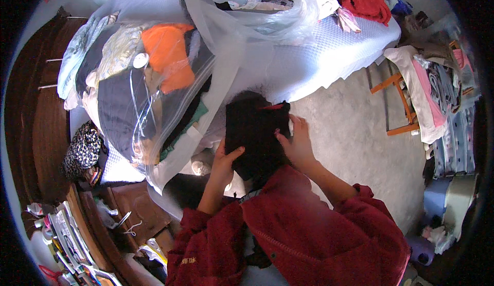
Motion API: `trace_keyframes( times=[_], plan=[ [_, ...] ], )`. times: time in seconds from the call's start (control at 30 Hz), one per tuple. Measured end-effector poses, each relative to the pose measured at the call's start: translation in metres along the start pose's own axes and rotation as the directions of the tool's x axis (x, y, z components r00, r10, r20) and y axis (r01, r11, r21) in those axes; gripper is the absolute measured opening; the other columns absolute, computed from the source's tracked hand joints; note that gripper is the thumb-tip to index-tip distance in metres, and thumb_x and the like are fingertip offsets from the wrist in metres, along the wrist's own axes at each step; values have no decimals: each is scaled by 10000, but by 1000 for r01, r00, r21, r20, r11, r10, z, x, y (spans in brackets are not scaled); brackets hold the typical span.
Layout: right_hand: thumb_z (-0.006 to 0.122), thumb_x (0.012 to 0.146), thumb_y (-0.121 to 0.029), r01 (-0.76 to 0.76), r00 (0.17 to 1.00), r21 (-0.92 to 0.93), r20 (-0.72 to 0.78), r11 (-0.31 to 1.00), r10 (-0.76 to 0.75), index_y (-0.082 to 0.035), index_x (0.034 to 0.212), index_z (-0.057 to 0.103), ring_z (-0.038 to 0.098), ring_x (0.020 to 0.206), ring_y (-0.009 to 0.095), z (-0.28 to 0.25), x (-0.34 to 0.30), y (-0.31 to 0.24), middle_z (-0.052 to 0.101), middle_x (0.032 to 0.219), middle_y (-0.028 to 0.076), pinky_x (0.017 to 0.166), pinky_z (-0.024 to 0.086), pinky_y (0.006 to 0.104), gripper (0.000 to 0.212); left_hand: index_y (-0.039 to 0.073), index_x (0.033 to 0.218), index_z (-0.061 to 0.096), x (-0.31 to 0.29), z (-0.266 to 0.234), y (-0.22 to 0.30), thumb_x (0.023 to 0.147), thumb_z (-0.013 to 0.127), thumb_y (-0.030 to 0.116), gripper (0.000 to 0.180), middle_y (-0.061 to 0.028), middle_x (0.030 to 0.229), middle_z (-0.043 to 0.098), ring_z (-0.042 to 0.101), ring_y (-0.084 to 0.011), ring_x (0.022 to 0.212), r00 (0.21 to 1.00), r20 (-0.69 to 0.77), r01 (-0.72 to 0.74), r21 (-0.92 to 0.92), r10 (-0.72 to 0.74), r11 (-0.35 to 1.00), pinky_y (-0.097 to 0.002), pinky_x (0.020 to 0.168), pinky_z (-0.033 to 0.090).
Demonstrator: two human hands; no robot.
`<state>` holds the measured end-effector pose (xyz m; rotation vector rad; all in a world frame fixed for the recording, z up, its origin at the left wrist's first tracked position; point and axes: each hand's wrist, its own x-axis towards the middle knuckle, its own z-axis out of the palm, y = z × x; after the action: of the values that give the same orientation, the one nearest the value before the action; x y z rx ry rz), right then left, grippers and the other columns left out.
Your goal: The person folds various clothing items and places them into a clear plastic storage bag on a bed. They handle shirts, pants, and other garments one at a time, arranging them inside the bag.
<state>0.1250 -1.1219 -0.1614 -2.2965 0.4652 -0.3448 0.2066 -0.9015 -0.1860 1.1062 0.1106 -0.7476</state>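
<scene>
Between my two hands is a folded black garment [254, 136], a compact rectangle with a bit of red showing at its top edge. My left hand [225, 166] grips its lower left side, thumb lying on top. On the opposite edge, my right hand [298, 144] presses with the thumb on the front and fingers behind. Just left of the garment a large clear plastic bag [177, 126] lies on the bed, filled with folded clothes, among them an orange garment [167, 54] and a dark grey one [123, 103].
Another clear plastic bag [206, 8] with clothes sits at the far side of the bed [329, 54], near a red garment [366, 0]. On the right, clothes cover a wooden chair [393, 103]. Books [72, 234] and a brown wooden cabinet [136, 209] stand lower left.
</scene>
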Motion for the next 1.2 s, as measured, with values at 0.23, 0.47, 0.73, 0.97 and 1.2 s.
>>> trace_keyframes(
  times=[0.23, 0.47, 0.73, 0.97, 1.2],
  plan=[
    [468, 1036, -305, -612, 791, 755, 587, 235, 174, 1, 1479, 362, 476, 1270, 256, 28, -11, -43, 484, 1406, 149, 1107, 352, 375, 549, 29, 1344, 489, -56, 60, 86, 842, 702, 35, 545, -96, 1227, 571, 605, -199, 1063, 951, 150, -307, 541, 270, 783, -333, 889, 517],
    [416, 1051, -360, -731, 678, 682, 724, 16, 128, -30, 1486, 371, 467, 1288, 241, 9, -1, -83, 469, 1438, 129, 1091, 377, 376, 548, 46, 1220, 583, -33, 78, 52, 843, 737, 108, 412, -122, 1213, 520, 562, -210, 1091, 878, 363, -475, 569, 313, 672, -317, 854, 512],
    [397, 1051, -397, -591, 806, 777, 575, 218, 138, -41, 1496, 358, 451, 1322, 264, 15, -10, -76, 449, 1464, 151, 1090, 385, 411, 571, 69, 1447, 422, -47, 32, 26, 901, 711, 283, 654, -141, 1458, 401, 444, -327, 1305, 941, -229, -240, 70, 250, 968, -394, 1073, 372],
    [381, 1050, -429, -293, 955, 724, 258, 625, 148, -52, 1505, 347, 436, 1351, 285, 16, -11, -87, 432, 1486, 171, 1090, 392, 442, 592, 50, 1446, 449, -55, 29, 44, 969, 542, 495, 659, -172, 1426, 522, 520, -353, 1277, 979, 121, 202, -592, -162, 780, -498, 1111, 388],
    [426, 1023, -499, -466, 863, 853, 497, 233, -90, 2, 1483, 365, 454, 1346, 345, -61, 40, -48, 433, 1488, 207, 1097, 384, 489, 683, 23, 1372, 528, -45, 15, 58, 985, 529, 458, 582, -165, 1365, 580, 570, -336, 1224, 955, 295, 227, -653, -33, 723, -472, 1098, 410]
  ],
)
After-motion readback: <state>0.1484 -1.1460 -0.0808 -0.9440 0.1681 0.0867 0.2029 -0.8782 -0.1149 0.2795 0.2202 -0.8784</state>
